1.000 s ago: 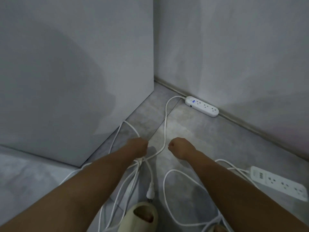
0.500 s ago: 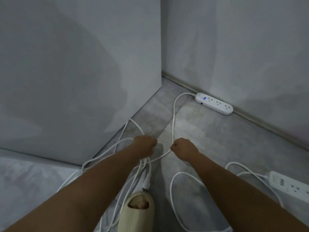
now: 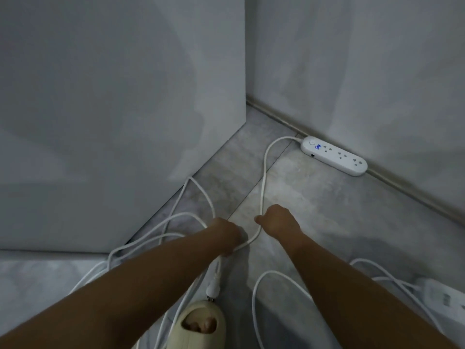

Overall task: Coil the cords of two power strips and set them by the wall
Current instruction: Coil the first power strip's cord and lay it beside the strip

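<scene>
A white power strip (image 3: 334,156) with rounded ends lies on the floor against the right wall's skirting. Its white cord (image 3: 264,177) runs from the strip's left end down to my hands. My left hand (image 3: 226,234) grips a bunch of gathered cord loops, and the plug (image 3: 213,289) hangs below it. My right hand (image 3: 275,221) pinches the same cord a short way further along. A second white power strip (image 3: 445,298) lies at the right edge, partly cut off, with its cord (image 3: 254,298) looped loose on the floor.
A grey wall panel (image 3: 125,122) stands at the left and meets the right wall (image 3: 364,71) at a corner. The floor is grey tile (image 3: 314,210). A foot in a beige slipper (image 3: 198,323) stands just below my left hand.
The view has shifted, so the near strip sits further right and the second strip slides toward the right edge. Both hands keep their hold on the cord, and the loops at the left spread wider.
</scene>
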